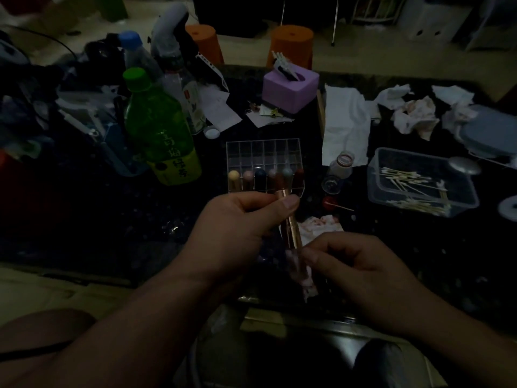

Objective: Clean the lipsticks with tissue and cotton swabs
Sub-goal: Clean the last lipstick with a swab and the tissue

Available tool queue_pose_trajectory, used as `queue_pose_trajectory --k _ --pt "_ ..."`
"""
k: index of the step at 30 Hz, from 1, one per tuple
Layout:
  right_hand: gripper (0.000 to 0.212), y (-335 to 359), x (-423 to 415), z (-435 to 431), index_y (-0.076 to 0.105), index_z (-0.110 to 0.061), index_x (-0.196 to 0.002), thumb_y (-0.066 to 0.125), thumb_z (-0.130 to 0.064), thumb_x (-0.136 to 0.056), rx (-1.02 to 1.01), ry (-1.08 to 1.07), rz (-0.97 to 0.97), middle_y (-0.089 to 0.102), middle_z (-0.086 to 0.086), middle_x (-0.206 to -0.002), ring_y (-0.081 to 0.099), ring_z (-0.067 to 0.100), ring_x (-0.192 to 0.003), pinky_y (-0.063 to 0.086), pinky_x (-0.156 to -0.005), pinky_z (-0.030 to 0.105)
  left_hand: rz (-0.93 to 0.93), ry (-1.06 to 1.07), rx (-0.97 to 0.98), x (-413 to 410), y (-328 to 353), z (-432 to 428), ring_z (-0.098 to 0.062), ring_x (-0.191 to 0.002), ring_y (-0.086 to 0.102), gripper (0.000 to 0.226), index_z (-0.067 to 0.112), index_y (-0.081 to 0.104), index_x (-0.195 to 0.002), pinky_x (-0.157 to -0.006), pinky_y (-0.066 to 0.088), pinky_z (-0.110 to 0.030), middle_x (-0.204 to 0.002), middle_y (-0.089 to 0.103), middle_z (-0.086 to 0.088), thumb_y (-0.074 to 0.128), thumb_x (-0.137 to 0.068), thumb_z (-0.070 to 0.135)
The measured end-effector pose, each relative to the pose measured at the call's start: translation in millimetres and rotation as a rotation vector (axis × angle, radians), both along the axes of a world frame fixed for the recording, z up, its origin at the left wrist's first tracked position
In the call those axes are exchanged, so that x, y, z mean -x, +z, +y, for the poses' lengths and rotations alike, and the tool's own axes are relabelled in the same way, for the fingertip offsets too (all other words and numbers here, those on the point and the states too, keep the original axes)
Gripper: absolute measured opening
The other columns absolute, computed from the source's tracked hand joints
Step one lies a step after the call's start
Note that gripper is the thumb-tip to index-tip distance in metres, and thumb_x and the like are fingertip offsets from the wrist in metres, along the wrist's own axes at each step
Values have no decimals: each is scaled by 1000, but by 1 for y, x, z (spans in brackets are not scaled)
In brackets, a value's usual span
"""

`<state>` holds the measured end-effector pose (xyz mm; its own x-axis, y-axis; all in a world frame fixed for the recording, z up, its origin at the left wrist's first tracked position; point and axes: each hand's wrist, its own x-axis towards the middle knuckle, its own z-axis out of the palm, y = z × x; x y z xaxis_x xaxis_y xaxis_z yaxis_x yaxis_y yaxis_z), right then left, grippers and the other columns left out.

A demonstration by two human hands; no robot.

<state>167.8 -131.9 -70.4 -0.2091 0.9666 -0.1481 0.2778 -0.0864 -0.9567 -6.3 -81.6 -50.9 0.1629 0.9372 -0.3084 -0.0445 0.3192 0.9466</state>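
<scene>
My left hand (237,219) grips a rose-gold lipstick tube (291,228) between thumb and fingers, its near end pointing toward me. My right hand (352,261) pinches a stained tissue (302,273) wrapped at the tube's lower end. Behind them stands a clear acrylic organizer (263,152) with several lipsticks (260,177) in its front row. A clear tub of cotton swabs (419,183) sits to the right. Another stained tissue (321,224) lies on the dark counter just past my hands.
A green bottle (159,130), a spray bottle (173,57) and clutter crowd the left. A purple tissue box (291,88) and a flat tissue (344,121) sit behind. Crumpled tissues (414,113), a small jar (341,163) and a grey lidded container (492,130) lie right.
</scene>
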Motion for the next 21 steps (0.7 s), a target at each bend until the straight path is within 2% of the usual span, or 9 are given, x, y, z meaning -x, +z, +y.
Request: queue_pose_trajectory --k 2,4,5,8,11,13,15,18,21 --pt "18 -1 0 1 74 -25 -79 71 -43 -83 -17 -12 2 71 1 -76 67 18 -70 55 -67 41 15 0 -6 1 -1 1 -22 -82 72 18 14 80 -76 -79 57 -42 -80 77 -5 77 -71 32" --pt "23 -2 1 1 74 -27 -79 75 -49 -73 -23 -48 -33 72 0 -79 68 23 -74 57 -71 51 17 -4 6 1 -1 0 -31 -90 73 23 15 80 -81 -88 56 -55 -84 77 -8 78 -70 35" --pt "26 -4 2 2 73 -26 -77 74 -51 -71 -23 -56 -50 72 2 -79 69 24 -75 57 -72 53 21 -14 12 0 -1 -1 -30 -91 73 28 14 80 -84 -88 56 -55 -86 78 -8 78 -69 37" --pt "29 -8 5 1 73 -20 -76 71 -49 -74 10 -63 -9 71 8 -76 68 33 -74 56 -71 57 97 -76 -36 -2 -1 -3 -9 -87 73 34 18 79 -90 -74 56 -30 -89 78 5 75 -66 42" --pt "35 -9 5 2 73 -15 -79 66 -49 -75 25 -130 53 70 15 -76 66 39 -73 53 -67 56 75 -234 34 -2 2 -6 -4 -81 73 30 24 75 -90 -66 56 -21 -89 78 10 75 -66 40" --pt "30 -9 6 3 74 -19 -82 65 -48 -80 -11 -138 22 71 11 -77 67 32 -71 53 -67 54 151 -359 66 0 -2 -7 -6 -84 72 25 22 77 -98 -69 54 -21 -95 78 6 75 -78 36" --pt "24 -8 7 3 74 -23 -84 67 -46 -80 -48 -93 -52 72 5 -80 68 25 -73 56 -67 52 175 -356 69 3 -6 -9 -12 -85 73 15 18 79 -95 -73 56 -25 -94 78 0 71 -86 28" --pt "28 -3 0 11 74 -29 -88 71 -52 -71 -48 -8 -168 72 -10 -82 68 9 -74 55 -64 28 137 -226 76 8 -5 -4 -26 -88 75 17 11 77 -92 -84 61 -42 -91 78 -7 68 -89 25" --pt "23 -7 -18 32 73 -33 -88 75 -51 -74 -47 -38 -422 69 -16 -79 63 -4 -75 45 -65 15 192 -124 8 20 -2 8 -25 -88 75 14 11 74 -93 -87 60 -48 -90 78 -5 67 -92 23"
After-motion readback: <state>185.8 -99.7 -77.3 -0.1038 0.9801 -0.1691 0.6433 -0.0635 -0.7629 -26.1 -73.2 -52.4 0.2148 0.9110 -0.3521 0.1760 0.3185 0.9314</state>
